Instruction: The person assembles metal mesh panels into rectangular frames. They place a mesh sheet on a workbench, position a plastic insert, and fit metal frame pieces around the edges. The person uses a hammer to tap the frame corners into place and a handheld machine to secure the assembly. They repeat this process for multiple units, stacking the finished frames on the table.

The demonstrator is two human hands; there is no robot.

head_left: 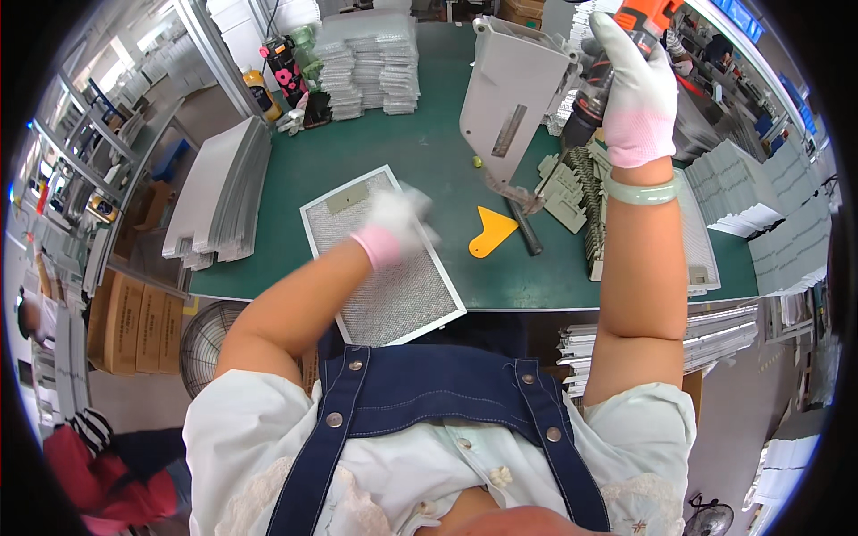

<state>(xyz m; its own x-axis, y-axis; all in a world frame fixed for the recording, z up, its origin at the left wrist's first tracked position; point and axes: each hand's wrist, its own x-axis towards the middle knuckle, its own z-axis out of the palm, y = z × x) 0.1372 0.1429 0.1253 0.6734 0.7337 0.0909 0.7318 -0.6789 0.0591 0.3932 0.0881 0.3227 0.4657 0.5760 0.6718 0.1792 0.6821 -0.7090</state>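
Observation:
My right hand (640, 100), in a white glove with a pink cuff, is raised at the upper right and wrapped round an orange and black power drill (587, 105). The drill points down toward a heap of grey-beige plastic pieces (563, 195). On the left, my gloved left hand (395, 221) is smeared by motion over a framed metal mesh panel (380, 299), so its fingers cannot be made out. The panel lies tilted and juts past the table's front edge. One flat beige piece (348, 198) sits at its far left corner.
A pale upright fixture (509, 94) stands on the green table (438, 143). Before it lie a yellow scraper (492, 234) and a black-handled tool (526, 230). Panel stacks (219, 192) stand at left, wrapped stacks (368, 67) at the back, more panels (728, 192) at right.

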